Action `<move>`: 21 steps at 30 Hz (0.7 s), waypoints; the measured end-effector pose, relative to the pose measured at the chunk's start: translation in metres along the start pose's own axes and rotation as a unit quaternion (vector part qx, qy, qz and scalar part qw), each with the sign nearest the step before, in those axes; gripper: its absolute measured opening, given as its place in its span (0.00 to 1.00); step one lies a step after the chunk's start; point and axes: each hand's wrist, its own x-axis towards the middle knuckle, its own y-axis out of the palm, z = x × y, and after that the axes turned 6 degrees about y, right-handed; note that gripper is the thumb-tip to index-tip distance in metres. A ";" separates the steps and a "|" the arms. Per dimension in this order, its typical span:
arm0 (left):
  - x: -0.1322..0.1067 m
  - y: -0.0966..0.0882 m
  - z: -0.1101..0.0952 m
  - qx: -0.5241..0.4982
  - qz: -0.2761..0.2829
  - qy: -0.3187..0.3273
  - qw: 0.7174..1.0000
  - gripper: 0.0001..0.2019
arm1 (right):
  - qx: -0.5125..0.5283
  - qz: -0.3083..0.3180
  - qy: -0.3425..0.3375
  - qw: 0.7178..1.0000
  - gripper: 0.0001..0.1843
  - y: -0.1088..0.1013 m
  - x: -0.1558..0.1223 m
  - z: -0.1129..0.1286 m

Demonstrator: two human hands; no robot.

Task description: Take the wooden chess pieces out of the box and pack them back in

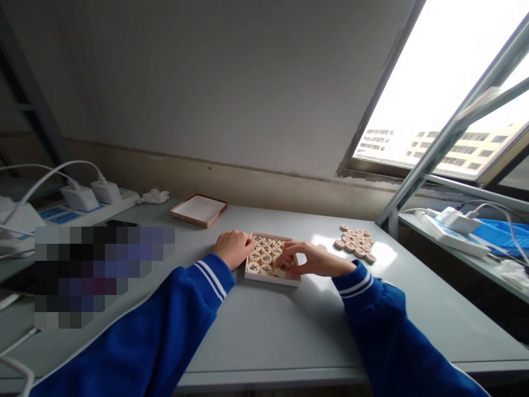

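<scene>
A shallow box [273, 279] stands on the desk in front of me, holding rows of round wooden Chinese chess pieces [266, 249] with dark characters. My left hand [234, 246] is closed at the box's left wall, its thumb along the rim. Over the right part of the box, my right hand [300, 258] pinches a tilted Chinese chess piece [280, 273] near the front row. That hand hides some of the pieces on the right side. More loose Chinese chess pieces [354, 240] lie in a cluster on the desk to the right.
The box lid [199, 210] lies at the back left of the grey desk [264, 336]. Power strips with plugs and white cables [85, 198] are at the left, near crumpled tissue [154, 196]. At right are a metal frame, a shelf with another power strip [446, 234], and a window.
</scene>
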 end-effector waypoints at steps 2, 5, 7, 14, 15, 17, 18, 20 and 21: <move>0.000 0.000 0.000 -0.001 -0.001 0.000 1.000 0.20 | -0.007 -0.005 -0.002 1.000 0.14 -0.001 -0.001 -0.001; 0.000 0.000 0.000 -0.003 0.000 -0.001 1.000 0.20 | -0.015 -0.019 -0.006 1.000 0.12 -0.001 -0.001 -0.001; 0.000 0.000 0.000 0.000 -0.001 -0.002 1.000 0.20 | -0.013 -0.024 -0.009 1.000 0.10 0.000 -0.001 -0.001; 0.000 -0.001 0.000 -0.003 0.000 0.005 1.000 0.20 | -0.076 -0.073 0.019 0.994 0.10 0.000 -0.001 -0.003; 0.000 -0.001 0.000 -0.004 0.000 0.005 1.000 0.20 | -0.101 -0.080 0.030 0.991 0.09 -0.001 -0.002 -0.004; 0.000 -0.001 -0.001 -0.003 0.002 -0.002 1.000 0.20 | -0.144 -0.075 0.045 0.986 0.09 -0.002 -0.004 -0.006; 0.000 -0.001 -0.001 -0.002 0.004 -0.006 1.000 0.20 | -0.156 -0.067 0.047 0.984 0.10 -0.002 -0.005 -0.006; 0.000 -0.001 -0.001 -0.001 0.006 -0.009 1.000 0.20 | -0.158 -0.053 0.042 0.985 0.09 -0.002 -0.006 -0.006; 0.000 -0.001 -0.002 -0.001 0.006 -0.009 1.000 0.19 | -0.154 -0.049 0.036 0.986 0.08 -0.002 -0.006 -0.006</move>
